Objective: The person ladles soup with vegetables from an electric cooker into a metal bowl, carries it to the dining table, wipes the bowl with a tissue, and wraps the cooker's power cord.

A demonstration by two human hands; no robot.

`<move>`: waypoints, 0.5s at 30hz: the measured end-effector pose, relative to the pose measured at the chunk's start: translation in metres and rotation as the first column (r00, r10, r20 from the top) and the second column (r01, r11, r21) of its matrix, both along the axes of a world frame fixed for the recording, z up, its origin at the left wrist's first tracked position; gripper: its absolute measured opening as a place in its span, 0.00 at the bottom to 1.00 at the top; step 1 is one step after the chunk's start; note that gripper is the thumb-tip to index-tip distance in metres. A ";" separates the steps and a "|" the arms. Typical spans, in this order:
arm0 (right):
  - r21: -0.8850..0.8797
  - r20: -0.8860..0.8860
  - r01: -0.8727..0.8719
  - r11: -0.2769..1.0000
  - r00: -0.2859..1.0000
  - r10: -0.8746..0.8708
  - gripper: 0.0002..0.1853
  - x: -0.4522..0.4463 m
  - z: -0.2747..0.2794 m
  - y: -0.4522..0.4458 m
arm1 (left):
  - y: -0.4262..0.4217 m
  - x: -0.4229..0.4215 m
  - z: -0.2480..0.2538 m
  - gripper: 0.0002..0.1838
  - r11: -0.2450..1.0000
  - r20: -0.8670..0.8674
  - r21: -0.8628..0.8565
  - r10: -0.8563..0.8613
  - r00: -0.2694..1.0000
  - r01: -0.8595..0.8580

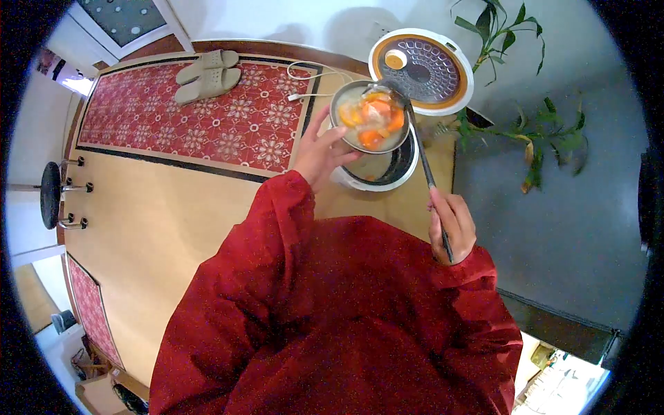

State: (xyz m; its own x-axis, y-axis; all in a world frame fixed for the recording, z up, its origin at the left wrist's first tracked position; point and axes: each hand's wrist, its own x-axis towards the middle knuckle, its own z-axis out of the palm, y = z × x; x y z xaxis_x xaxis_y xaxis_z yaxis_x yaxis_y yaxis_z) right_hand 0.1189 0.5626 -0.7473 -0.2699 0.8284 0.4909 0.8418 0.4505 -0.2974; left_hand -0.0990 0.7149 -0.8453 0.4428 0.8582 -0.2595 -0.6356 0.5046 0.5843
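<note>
My left hand [322, 148] holds a round metal bowl [337, 124] by its left side and underside. Orange chunks [377, 109] and pale broth fill the bowl. My right hand [453, 225] is wrapped round the black handle of a ladle [423, 155], whose head is at the bowl's upper right rim, partly hidden. Below the bowl is an open white cooker [394, 183] with a dark inner pot, some liquid showing in it. Its lid [453, 83] stands raised behind, with a patterned inner face.
A red patterned mat [159, 117] with beige slippers [207, 77] lies at the upper left. A white cable [311, 95] runs beside the cooker. Green plants [515, 128] hang over a dark surface [546, 235] on the right. A wheeled stool [52, 195] is at far left.
</note>
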 end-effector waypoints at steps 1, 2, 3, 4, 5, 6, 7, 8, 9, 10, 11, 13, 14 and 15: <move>0.014 0.043 -0.011 1.000 0.999 0.011 0.24 -0.001 0.001 -0.001 | 0.000 0.000 0.001 0.40 1.000 0.016 0.005 0.005 1.000 -0.005; 0.027 0.088 -0.023 0.999 0.996 0.021 0.25 -0.001 0.002 -0.001 | 0.000 -0.001 0.001 0.39 1.000 0.033 0.010 0.010 0.999 -0.010; 0.037 0.116 -0.029 0.999 0.993 0.024 0.25 -0.001 0.002 -0.001 | 0.000 -0.001 0.000 0.39 1.000 0.022 0.008 0.011 1.000 -0.011; 0.046 0.147 -0.034 0.998 0.989 0.027 0.26 -0.001 0.003 -0.001 | 0.000 -0.002 0.001 0.39 1.000 0.013 0.006 0.011 1.000 -0.011; 0.055 0.177 -0.040 0.998 0.984 0.029 0.27 0.000 0.005 -0.001 | 0.000 -0.003 0.001 0.39 1.000 0.004 0.003 0.011 1.000 -0.011; 0.062 0.184 -0.039 0.997 0.983 0.027 0.27 0.000 0.007 -0.001 | 0.001 -0.004 0.001 0.38 1.000 0.005 0.005 0.007 1.000 -0.007; 0.068 0.190 -0.039 0.997 0.981 0.025 0.27 -0.001 0.009 -0.002 | 0.001 -0.005 0.001 0.38 1.000 0.006 0.007 0.004 1.000 -0.005; 0.074 0.197 -0.039 0.997 0.980 0.024 0.28 -0.001 0.010 -0.003 | 0.001 -0.006 0.001 0.38 1.000 0.006 0.008 0.002 1.000 -0.002; 0.081 0.191 -0.038 0.996 0.981 0.021 0.28 -0.001 0.009 -0.006 | 0.001 -0.008 0.002 0.37 1.000 0.000 0.012 0.001 1.000 -0.001; 0.089 0.185 -0.035 0.995 0.983 0.018 0.29 -0.001 0.005 -0.011 | 0.000 -0.009 0.004 0.37 1.000 -0.006 0.015 -0.001 1.000 0.001; 0.098 0.177 -0.031 0.995 0.984 0.014 0.29 -0.001 0.004 -0.015 | 0.000 -0.010 0.005 0.37 1.000 -0.014 0.019 -0.004 1.000 0.004; 0.114 0.168 -0.051 0.992 0.985 0.031 0.31 -0.004 0.004 -0.019 | -0.001 -0.011 0.004 0.37 0.999 -0.008 0.035 0.005 1.000 -0.004; 0.122 0.163 -0.059 0.991 0.986 0.039 0.32 -0.006 0.005 -0.020 | -0.001 -0.011 0.003 0.36 0.999 -0.006 0.042 0.008 1.000 -0.008; 0.109 0.186 -0.096 0.989 0.980 0.075 0.29 -0.007 0.009 -0.018 | -0.001 -0.012 0.001 0.36 0.999 -0.007 0.043 0.008 1.000 -0.008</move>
